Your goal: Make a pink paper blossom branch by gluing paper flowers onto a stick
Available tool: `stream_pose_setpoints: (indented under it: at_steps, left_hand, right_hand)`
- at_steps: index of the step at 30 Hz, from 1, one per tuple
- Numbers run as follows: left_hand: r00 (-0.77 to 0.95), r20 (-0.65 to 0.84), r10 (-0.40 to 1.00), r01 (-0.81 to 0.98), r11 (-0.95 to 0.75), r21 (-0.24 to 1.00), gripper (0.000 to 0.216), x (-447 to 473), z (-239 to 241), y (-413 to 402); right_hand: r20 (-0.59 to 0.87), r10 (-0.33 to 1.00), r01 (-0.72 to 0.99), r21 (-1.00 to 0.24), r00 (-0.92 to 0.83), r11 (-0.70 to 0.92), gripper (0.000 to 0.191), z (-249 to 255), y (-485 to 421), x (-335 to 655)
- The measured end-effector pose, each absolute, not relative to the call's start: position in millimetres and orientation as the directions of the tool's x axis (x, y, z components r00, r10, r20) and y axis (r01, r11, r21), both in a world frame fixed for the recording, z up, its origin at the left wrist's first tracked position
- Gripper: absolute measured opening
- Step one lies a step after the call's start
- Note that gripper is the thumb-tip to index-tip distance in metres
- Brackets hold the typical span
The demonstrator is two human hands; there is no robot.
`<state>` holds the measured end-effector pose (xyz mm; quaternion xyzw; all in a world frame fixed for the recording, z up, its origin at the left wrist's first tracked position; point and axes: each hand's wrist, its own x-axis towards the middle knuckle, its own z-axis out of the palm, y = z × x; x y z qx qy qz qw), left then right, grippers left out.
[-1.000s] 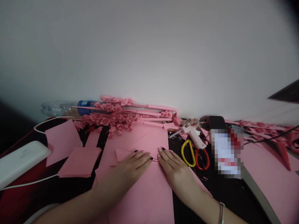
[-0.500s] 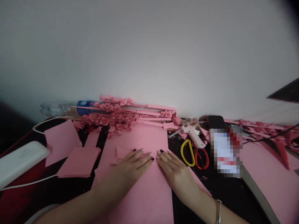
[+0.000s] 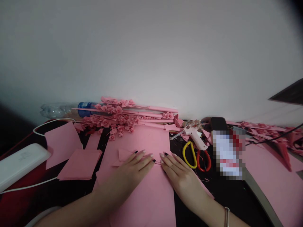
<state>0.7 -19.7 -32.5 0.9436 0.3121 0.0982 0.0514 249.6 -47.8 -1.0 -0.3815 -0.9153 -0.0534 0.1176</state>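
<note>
Both hands lie palm down on a folded piece of pink paper point(image 3: 123, 154), which rests on large pink paper sheets point(image 3: 153, 195). My left hand point(image 3: 136, 167) presses with fingers stretched out, covering most of the folded piece; only its left corners and a bit between the hands show. Just to the right, my right hand point(image 3: 178, 173) lies flat with its fingers extended, touching the paper's right part. A narrow gap separates the fingertips of the two hands. How the paper is folded beneath them is hidden.
Pink paper roses point(image 3: 123, 121) with rolled stems lie along the wall beside a plastic bottle point(image 3: 61, 110). Cut pink squares point(image 3: 80, 165) and a white device point(image 3: 23, 164) are at left. At right are a glue gun point(image 3: 195, 135), scissors point(image 3: 204, 160) and a phone point(image 3: 219, 123).
My right hand has slid slightly to the right, widening the gap between the fingertips. My left hand stays in place on the paper.
</note>
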Motion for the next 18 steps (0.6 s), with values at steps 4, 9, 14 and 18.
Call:
stream_pose_setpoints:
  at_steps: [4,9,14,18]
  left_hand:
    - [0.791,0.120,0.601,0.580,-0.797,0.170,0.062,1,-32,-19]
    - [0.795,0.086,0.601,0.579,-0.793,0.191,0.066,-1,-28,-20]
    - [0.805,0.017,0.592,0.581,-0.795,0.173,0.065,2,-20,-19]
    - [0.799,-0.077,0.596,0.601,-0.793,0.099,0.066,7,-15,-20]
  right_hand:
    - [0.208,0.680,0.696,0.005,-0.703,0.718,0.040,5,-47,250]
    - [0.210,0.733,0.735,-0.083,-0.647,0.673,0.041,0,-47,253]
    - [0.211,0.680,0.684,-0.067,-0.702,0.727,0.041,3,-46,252]
    - [0.227,0.637,0.655,0.007,-0.737,0.755,0.035,9,-45,248]
